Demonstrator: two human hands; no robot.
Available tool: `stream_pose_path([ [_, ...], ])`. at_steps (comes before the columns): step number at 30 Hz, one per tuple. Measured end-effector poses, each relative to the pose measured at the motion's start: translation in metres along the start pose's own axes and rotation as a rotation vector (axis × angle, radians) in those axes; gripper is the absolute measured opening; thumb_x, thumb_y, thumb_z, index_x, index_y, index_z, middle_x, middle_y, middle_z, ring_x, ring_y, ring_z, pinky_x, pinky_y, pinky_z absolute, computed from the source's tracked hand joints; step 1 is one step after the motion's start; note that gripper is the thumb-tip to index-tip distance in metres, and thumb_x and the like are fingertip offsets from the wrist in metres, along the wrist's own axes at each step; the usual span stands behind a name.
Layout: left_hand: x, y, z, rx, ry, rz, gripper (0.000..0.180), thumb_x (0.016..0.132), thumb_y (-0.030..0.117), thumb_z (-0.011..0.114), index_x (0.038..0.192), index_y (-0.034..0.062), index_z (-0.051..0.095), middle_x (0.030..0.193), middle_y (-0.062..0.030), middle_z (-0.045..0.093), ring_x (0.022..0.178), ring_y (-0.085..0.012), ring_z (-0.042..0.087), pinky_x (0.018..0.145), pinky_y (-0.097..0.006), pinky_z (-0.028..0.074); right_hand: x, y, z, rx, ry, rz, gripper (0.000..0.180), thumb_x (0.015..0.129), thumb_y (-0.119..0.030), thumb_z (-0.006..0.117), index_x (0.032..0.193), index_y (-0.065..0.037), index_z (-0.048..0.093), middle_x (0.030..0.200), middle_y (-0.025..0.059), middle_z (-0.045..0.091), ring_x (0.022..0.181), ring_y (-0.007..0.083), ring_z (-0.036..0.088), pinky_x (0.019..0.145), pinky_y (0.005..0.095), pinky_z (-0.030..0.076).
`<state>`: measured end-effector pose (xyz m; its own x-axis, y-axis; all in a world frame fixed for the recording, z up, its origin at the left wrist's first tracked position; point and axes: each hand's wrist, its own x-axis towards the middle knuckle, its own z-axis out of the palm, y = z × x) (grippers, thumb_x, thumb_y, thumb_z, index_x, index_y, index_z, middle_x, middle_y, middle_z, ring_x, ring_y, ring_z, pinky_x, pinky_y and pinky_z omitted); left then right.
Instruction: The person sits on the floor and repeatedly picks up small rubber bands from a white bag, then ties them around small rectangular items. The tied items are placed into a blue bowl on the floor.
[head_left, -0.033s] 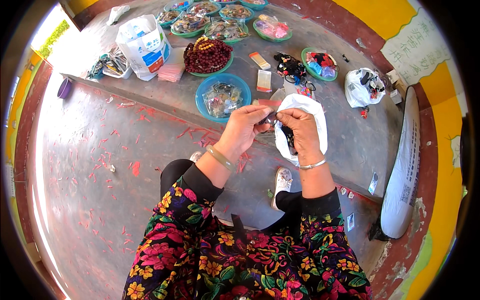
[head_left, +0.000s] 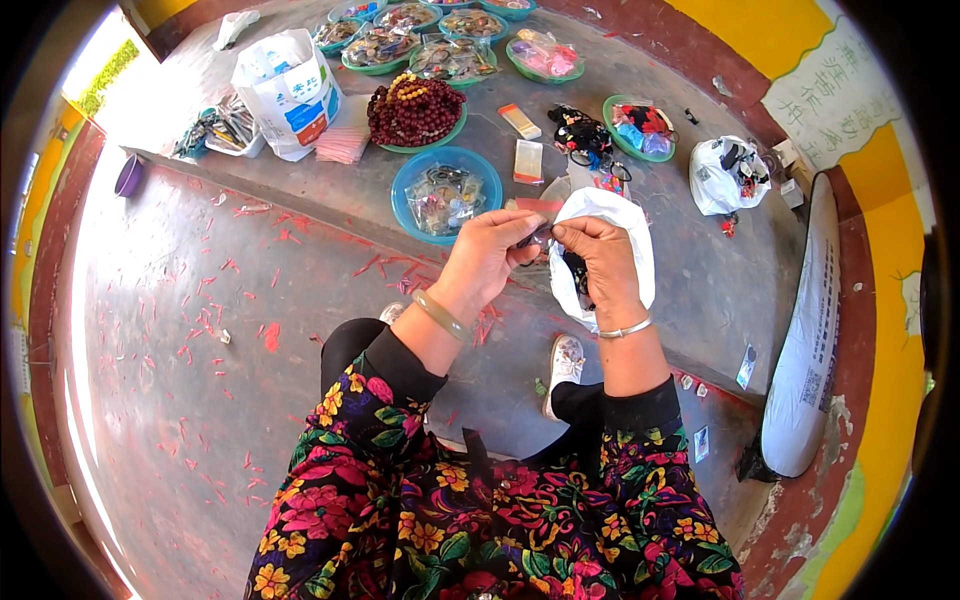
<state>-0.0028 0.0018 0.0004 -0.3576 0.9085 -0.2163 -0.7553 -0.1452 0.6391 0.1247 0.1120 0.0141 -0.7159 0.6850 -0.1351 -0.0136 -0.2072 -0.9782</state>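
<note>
In front of me my left hand and my right hand meet, fingertips closed on a small clear plastic packet with something dark in it. What the dark part is, I cannot make out. Just under my right hand stands an open white plastic bag, with black items showing inside. A blue basin of small clear packets sits beyond my left hand. Behind the fingertips lies a reddish, see-through flat piece, partly hidden.
Green and blue basins of packets crowd the far side, near dark red beads. A large white bag stands far left, a stuffed white bag at right. A long wrapped roll leans rightmost. Red scraps litter the floor.
</note>
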Motion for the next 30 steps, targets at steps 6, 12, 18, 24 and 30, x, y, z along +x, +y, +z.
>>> stream_pose_path([
  [6, -0.002, 0.007, 0.002, -0.059, 0.085, 0.013, 0.016, 0.088, 0.006, 0.055, 0.099, -0.0054, 0.06, 0.092, -0.0097, 0.063, 0.074, -0.0102, 0.061, 0.067, -0.018, 0.052, 0.0, -0.004, 0.005, -0.089, -0.021, -0.002, 0.016, 0.077, -0.01, 0.069, 0.087, 0.002, 0.067, 0.078, 0.0025, 0.065, 0.07, 0.0074, 0.055, 0.066, 0.0203, 0.042],
  [12, -0.003, 0.017, 0.002, -0.163, 0.123, 0.077, 0.016, 0.087, 0.005, 0.055, 0.098, -0.0068, 0.058, 0.09, -0.0086, 0.061, 0.075, -0.0118, 0.059, 0.068, -0.019, 0.05, -0.001, 0.005, 0.007, -0.126, -0.207, 0.088, 0.02, 0.078, -0.011, 0.069, 0.091, 0.004, 0.066, 0.083, 0.0059, 0.066, 0.075, 0.0098, 0.058, 0.07, 0.0226, 0.045],
  [18, -0.001, 0.018, -0.008, -0.21, 0.054, 0.052, 0.014, 0.088, 0.003, 0.053, 0.097, -0.0068, 0.058, 0.094, -0.0111, 0.062, 0.083, -0.0146, 0.062, 0.072, -0.02, 0.054, -0.001, 0.007, 0.008, -0.195, -0.234, 0.094, 0.02, 0.077, -0.008, 0.068, 0.092, 0.006, 0.067, 0.086, 0.0083, 0.067, 0.077, 0.0118, 0.06, 0.072, 0.0247, 0.046],
  [24, -0.002, 0.017, -0.008, -0.229, 0.06, 0.059, 0.014, 0.087, 0.002, 0.054, 0.096, -0.0079, 0.058, 0.095, -0.0121, 0.061, 0.087, -0.0174, 0.062, 0.077, -0.023, 0.053, 0.003, 0.009, 0.005, -0.209, -0.272, 0.114, 0.021, 0.077, -0.009, 0.068, 0.093, 0.005, 0.067, 0.084, 0.0077, 0.067, 0.075, 0.0121, 0.059, 0.072, 0.025, 0.046],
  [30, -0.004, 0.016, -0.002, -0.17, 0.059, 0.085, 0.014, 0.086, 0.001, 0.054, 0.096, -0.0079, 0.058, 0.098, -0.0142, 0.061, 0.091, -0.0208, 0.061, 0.081, -0.027, 0.053, 0.006, 0.017, 0.0, -0.257, -0.302, 0.15, 0.02, 0.077, -0.011, 0.068, 0.091, 0.004, 0.066, 0.08, 0.007, 0.065, 0.075, 0.0138, 0.06, 0.072, 0.0265, 0.047],
])
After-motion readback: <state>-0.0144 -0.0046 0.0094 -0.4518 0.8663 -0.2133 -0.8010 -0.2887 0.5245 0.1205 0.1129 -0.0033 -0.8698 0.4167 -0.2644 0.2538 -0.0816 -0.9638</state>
